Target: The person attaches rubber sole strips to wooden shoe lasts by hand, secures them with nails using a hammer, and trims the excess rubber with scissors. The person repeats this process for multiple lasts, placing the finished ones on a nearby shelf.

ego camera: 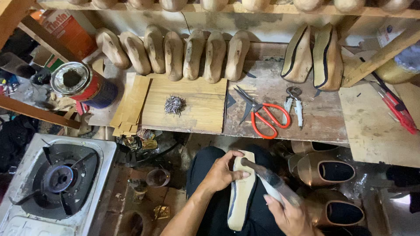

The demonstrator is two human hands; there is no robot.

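Note:
A pale shoe on a last (239, 196) lies sole-up across my lap. My left hand (221, 171) grips its upper edge, thumb laid over the sole. My right hand (286, 214) holds a hammer (270, 180) by its handle, and the hammer's head rests on the toe end of the sole. A small heap of nails (174, 105) sits on a wooden board (192, 111) on the bench in front of me.
Several wooden lasts (175, 52) lean along the back of the bench, with two finished shoes (313, 54) to the right. Orange-handled scissors (264, 113) and pincers (294, 105) lie on the bench. A glue can (83, 85) and gas burner (59, 179) stand left; brown shoes (326, 172) right.

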